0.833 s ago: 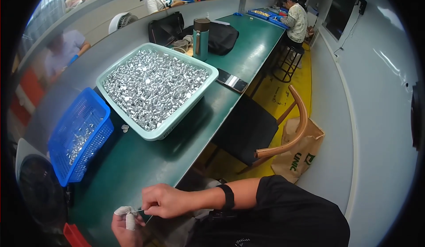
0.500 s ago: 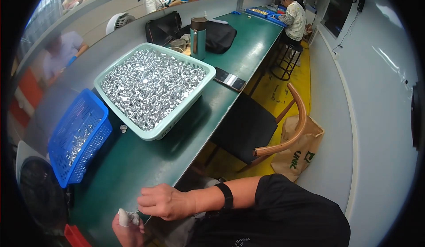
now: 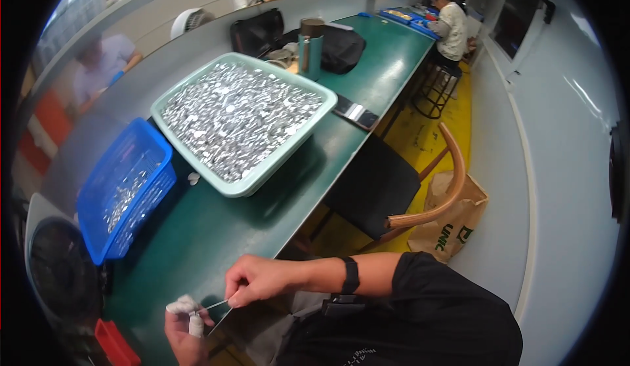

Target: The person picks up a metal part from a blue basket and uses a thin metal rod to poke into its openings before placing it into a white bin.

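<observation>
At the front edge of the green table, my left hand (image 3: 182, 333) has white coverings on its thumb and a finger. Those fingertips pinch a small silvery metal piece (image 3: 195, 313), mostly hidden between them. Just to its right, my right hand (image 3: 257, 279) is closed on the end of a thin metal rod (image 3: 215, 305), whose other end reaches the piece in my left hand. Farther off, a pale green basket (image 3: 246, 187) is heaped with small silvery metal parts (image 3: 236, 120). Left of it, a tilted blue basket (image 3: 141, 225) holds fewer such parts.
A red bin (image 3: 115, 344) stands at the lower left by a dark fan (image 3: 64, 267). A tumbler (image 3: 310, 56), black bags and a phone (image 3: 356, 111) lie beyond the green basket. A wooden-armed chair (image 3: 374, 182) stands right of the table; a co-worker (image 3: 451, 28) sits at the far end.
My right hand has drawn away from my left, and the rod now shows between them. My left fingers have turned. The whole view has shifted slightly, with the baskets moving right and up.
</observation>
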A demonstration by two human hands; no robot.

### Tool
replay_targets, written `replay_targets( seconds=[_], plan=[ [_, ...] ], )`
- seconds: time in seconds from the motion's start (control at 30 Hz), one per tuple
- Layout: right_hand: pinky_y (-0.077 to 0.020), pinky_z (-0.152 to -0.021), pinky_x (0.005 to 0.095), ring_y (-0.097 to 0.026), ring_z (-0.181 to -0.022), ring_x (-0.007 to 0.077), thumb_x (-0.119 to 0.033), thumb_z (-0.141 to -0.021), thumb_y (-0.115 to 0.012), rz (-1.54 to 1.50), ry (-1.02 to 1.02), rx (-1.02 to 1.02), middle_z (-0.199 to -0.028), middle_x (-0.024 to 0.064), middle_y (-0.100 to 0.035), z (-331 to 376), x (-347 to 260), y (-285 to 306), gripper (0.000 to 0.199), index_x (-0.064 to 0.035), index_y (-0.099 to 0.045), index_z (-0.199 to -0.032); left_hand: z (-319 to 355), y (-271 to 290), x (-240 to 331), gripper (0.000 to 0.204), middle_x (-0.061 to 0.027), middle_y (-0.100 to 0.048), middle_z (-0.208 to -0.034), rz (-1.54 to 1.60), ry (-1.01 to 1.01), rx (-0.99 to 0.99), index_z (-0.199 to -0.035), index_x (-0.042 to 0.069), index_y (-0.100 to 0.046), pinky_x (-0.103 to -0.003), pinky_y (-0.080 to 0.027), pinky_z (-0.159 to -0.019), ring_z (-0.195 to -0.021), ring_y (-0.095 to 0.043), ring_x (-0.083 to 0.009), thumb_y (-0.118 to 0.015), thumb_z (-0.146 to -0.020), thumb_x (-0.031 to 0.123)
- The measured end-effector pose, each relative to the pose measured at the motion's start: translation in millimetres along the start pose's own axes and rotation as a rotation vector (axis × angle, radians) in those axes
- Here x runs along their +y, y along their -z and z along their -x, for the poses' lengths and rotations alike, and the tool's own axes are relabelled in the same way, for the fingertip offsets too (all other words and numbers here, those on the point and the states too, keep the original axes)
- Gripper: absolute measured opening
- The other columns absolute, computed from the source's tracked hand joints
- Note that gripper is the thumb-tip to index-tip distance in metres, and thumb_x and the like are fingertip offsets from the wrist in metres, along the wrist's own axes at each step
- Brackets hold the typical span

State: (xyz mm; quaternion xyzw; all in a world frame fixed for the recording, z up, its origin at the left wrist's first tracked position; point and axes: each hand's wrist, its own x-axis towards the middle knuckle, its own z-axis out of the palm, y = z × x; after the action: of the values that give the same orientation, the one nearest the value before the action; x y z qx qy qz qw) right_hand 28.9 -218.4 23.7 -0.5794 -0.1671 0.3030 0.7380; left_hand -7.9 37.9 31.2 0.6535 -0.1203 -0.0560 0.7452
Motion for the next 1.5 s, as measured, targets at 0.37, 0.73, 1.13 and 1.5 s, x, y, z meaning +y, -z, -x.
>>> replay_targets(
  seconds=[0.37, 0.73, 1.13, 1.5],
  plan=[
    [-0.0380, -0.054, 0.0215, -0.050, -0.061, 0.0048, -0.004, -0.082, -0.075, 0.455, 0.323, 0.296, -0.074, 0.0006, -0.057, 10.6, -20.1, -18.3, 0.006, -0.0004, -0.073, -0.087, -13.6, -8.9, -17.0, 0.027, -0.0121, -0.061, -0.109, 0.908, 0.146, 0.265, -0.126, 0.006, -0.056, -0.036, -0.048, -0.082, -0.092, -0.055, -0.0225, -0.051, -0.101, 0.014],
    [-0.0377, -0.052, 0.0217, -0.050, -0.060, 0.0048, -0.003, -0.082, -0.074, 0.512, 0.344, 0.316, -0.072, 0.0013, -0.058, -0.7, -20.7, -34.8, 0.005, 0.0004, -0.072, -0.085, -4.5, 2.6, -29.2, 0.028, -0.0137, -0.060, -0.111, 0.949, 0.182, 0.243, -0.124, 0.001, -0.056, -0.034, -0.051, -0.081, -0.093, -0.060, -0.0221, -0.051, -0.100, 0.014],
    [-0.0381, -0.050, 0.0237, -0.051, -0.057, 0.0071, -0.003, -0.080, -0.074, 0.567, 0.369, 0.330, -0.070, 0.0032, -0.058, 0.6, -21.9, -32.8, 0.005, -0.0003, -0.071, -0.083, -4.5, -4.9, -29.7, 0.024, -0.0119, -0.065, -0.107, 0.832, 0.163, 0.229, -0.120, 0.000, -0.059, -0.036, -0.054, -0.079, -0.094, -0.063, -0.0232, -0.052, -0.100, 0.011],
    [-0.0384, -0.051, 0.0263, -0.053, -0.060, 0.0098, -0.001, -0.080, -0.075, 0.924, 0.561, 0.325, -0.073, 0.0029, -0.058, 4.9, -15.4, -29.6, 0.005, -0.0004, -0.071, -0.084, -5.9, -29.2, -25.5, 0.021, -0.0118, -0.066, -0.101, 0.258, 0.036, 0.374, -0.118, -0.002, -0.061, -0.034, -0.056, -0.075, -0.086, -0.065, -0.0203, -0.054, -0.099, 0.004]
  ],
)
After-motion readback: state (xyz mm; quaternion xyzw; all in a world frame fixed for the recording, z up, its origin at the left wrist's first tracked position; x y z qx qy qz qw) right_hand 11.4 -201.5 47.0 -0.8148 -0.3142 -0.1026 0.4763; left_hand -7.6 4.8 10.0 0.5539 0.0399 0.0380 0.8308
